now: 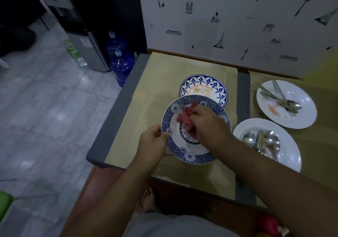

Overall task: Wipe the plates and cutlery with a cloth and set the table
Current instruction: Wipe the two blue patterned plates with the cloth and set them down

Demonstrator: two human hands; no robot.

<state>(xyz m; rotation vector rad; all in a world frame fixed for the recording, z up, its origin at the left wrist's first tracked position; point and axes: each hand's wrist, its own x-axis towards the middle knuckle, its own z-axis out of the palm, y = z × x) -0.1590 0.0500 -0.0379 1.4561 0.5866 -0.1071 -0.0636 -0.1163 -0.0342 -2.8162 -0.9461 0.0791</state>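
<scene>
From the head camera I have the left hand (155, 141) gripping the left rim of a blue-patterned plate (192, 156). The thumb lies on top of the rim and the fingers are curled underneath. The right hand (206, 125) is clenched round a bunched red cloth (184, 116) and presses it into the well of that plate, so the cloth covers most of the centre. The plate sits over the near left part of the desk (164, 68), in front of me. Its far edge overlaps the near rim of a second blue plate (203, 83); I cannot tell whether the two touch. The second blue plate lies flat on the tan mat, with an orange smear and some crumbs in its middle.

To the right, past a grey strip in the desk surface, are two white plates. The far white plate (303, 121) carries a loose bundle of spoons and forks (281, 101) lying across it, handles towards the wall, and has an orange stain near its middle. The near white plate (290, 159) is just beside my right forearm and holds a pile of cutlery (263, 141), mostly spoons with their bowls up. The two white plates sit close together; I cannot tell whether their rims touch.

On the tiled floor left of the desk stand two blue water jugs (121, 66), next to a water dispenser (86, 40). The white wall behind the desk has small dark stickers of towers and bicycles.
</scene>
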